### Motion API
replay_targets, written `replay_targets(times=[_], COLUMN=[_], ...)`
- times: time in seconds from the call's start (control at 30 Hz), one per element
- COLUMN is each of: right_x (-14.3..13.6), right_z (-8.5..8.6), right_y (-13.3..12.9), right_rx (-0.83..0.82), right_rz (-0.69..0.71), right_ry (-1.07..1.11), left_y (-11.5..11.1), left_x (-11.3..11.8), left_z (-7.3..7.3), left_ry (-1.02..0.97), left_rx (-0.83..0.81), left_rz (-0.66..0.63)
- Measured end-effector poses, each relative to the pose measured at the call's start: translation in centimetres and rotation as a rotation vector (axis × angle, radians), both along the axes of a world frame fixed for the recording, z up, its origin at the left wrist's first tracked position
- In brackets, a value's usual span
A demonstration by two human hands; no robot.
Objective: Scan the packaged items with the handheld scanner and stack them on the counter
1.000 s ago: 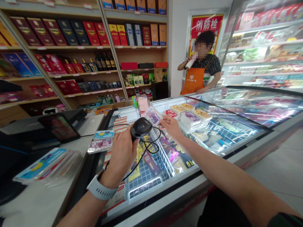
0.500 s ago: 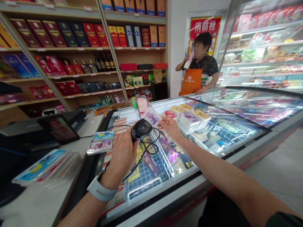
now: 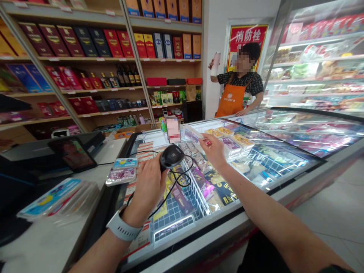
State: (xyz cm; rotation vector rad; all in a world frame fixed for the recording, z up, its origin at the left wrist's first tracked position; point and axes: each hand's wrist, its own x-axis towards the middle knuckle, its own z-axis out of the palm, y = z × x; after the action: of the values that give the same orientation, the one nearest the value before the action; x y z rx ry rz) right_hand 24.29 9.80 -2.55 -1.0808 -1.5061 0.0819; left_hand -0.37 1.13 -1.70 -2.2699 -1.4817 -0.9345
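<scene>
My left hand (image 3: 150, 182) is closed around the handle of a black barcode scanner (image 3: 172, 155), held above the freezer's glass top. The scanner's black cable loops below it. My right hand (image 3: 212, 148) pinches a flat plastic-wrapped pack (image 3: 193, 133), tilted nearly edge-on, just right of the scanner and apart from it. Beyond that hand, stacked flat packs with purple labels (image 3: 229, 144) and yellow labels (image 3: 242, 139) sit on the glass, partly hidden by my fingers. Left of the scanner, a couple of similar packs (image 3: 121, 176) lie at the freezer's edge.
A chest freezer (image 3: 273, 193) with a wire basket (image 3: 172, 220) inside spans the middle. On the left counter (image 3: 36, 246) are piled packs (image 3: 61, 197) and a tablet screen (image 3: 72, 153). Across the freezer a person in an orange apron (image 3: 231, 99) holds a bottle-like object (image 3: 216, 62).
My right hand has shifted slightly right, and its pack has turned from face-up to nearly edge-on. The other person's bottle-like object has moved out from the face to the left.
</scene>
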Motion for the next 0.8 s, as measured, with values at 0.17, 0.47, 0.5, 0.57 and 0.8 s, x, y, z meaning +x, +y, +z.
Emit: replay_targets(times=[0.17,0.47,0.5,0.57,0.8], right_x=[2.3,2.8,2.7,2.6,2.5], right_z=[1.1,0.5,0.5,0.5,0.5], right_y=[0.2,0.9,0.9,0.8,0.7], right_rx=[0.135,0.023,0.012,-0.005,-0.066], right_rz=[-0.286,-0.418,-0.434,-0.454,-0.427], right_ry=[-0.317,-0.698,-0.729,-0.773,-0.774], left_y=[-0.1,-0.1,-0.1,-0.1,-0.2], left_x=[0.1,0.1,0.1,0.0,0.0], left_z=[0.1,0.1,0.0,0.0,0.1], left_ry=[-0.018,-0.059,-0.06,-0.062,-0.067], left_rx=[0.0,0.011,0.019,0.028,0.041], left_rz=[-0.012,-0.054,-0.055,-0.051,-0.038])
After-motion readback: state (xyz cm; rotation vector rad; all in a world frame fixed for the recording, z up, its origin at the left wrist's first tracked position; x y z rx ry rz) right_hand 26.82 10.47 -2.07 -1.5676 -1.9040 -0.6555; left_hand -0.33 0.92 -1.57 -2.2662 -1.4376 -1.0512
